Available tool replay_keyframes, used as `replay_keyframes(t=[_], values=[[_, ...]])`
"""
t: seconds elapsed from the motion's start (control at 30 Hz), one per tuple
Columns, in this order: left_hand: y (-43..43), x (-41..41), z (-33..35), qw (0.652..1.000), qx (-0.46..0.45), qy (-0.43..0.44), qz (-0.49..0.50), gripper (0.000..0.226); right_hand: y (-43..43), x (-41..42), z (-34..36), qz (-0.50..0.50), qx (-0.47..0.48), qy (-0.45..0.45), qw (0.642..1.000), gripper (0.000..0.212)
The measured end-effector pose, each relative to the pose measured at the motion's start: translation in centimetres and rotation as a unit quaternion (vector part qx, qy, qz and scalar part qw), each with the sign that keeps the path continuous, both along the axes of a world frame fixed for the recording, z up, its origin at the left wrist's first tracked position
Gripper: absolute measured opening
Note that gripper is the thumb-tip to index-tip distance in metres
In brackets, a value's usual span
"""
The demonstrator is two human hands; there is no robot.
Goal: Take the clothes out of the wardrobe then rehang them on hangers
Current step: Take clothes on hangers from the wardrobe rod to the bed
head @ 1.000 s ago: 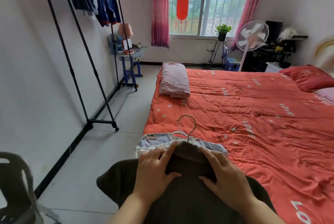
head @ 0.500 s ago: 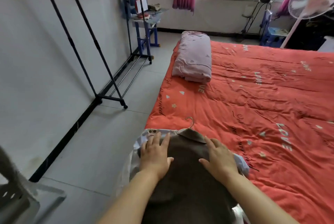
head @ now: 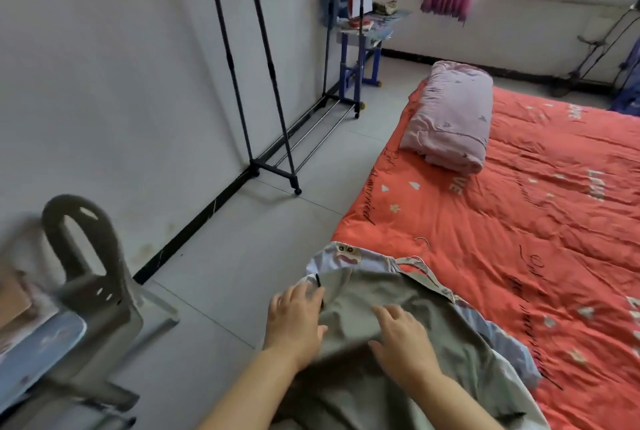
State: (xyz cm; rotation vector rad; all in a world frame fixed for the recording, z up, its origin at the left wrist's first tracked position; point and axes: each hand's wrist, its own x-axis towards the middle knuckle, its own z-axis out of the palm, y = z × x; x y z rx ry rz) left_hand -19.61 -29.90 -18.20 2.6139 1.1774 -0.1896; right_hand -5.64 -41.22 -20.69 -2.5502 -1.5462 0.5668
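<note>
A grey-brown garment [head: 367, 294] lies on the near corner of the bed, spread over a pale blue patterned garment [head: 349, 256]. My left hand [head: 294, 322] rests flat on the grey garment's left shoulder, fingers spread. My right hand [head: 403, 336] presses flat on its middle. A thin wire hanger [head: 424, 249] pokes out beyond the collar, its hook lying on the red quilt [head: 519, 221]. The black clothes rack [head: 263, 65] stands by the left wall; its top rail is out of view.
A folded lilac blanket [head: 453, 114] lies on the bed's far left edge. A grey plastic chair [head: 86, 277] stands at my lower left. A small blue table [head: 363, 45] with clutter sits beyond the rack. Grey floor tiles [head: 242, 239] run between bed and wall.
My view has swung down and left, bringing the chair in. Both hands slid from the collar down onto the garment's body, flattening it on the bed.
</note>
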Motion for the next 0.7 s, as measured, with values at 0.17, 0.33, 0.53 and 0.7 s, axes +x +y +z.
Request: replay_keyframes(t=[0.17,0.33,0.53,0.7], values=[[0.9,-8.4,4.0,0.995,0.033,-0.024,0.094,0.057,4.7,-7.1,4.7,0.106,0.049,-0.008,0.993,0.058],[-0.1,-21.7,7.8,0.974,0.092,-0.033,0.203,0.055,7.2,-19.1,9.7,0.236,0.088,0.002,0.968,0.062],[-7.2,-42.3,11.0,0.921,0.155,-0.033,0.356,0.058,6.0,-39.4,13.4,0.396,0.121,0.013,0.910,0.060],[-17.4,-60.4,12.4,0.846,0.190,0.006,0.498,0.061,1.4,-58.3,15.5,0.537,0.127,0.008,0.834,0.064]])
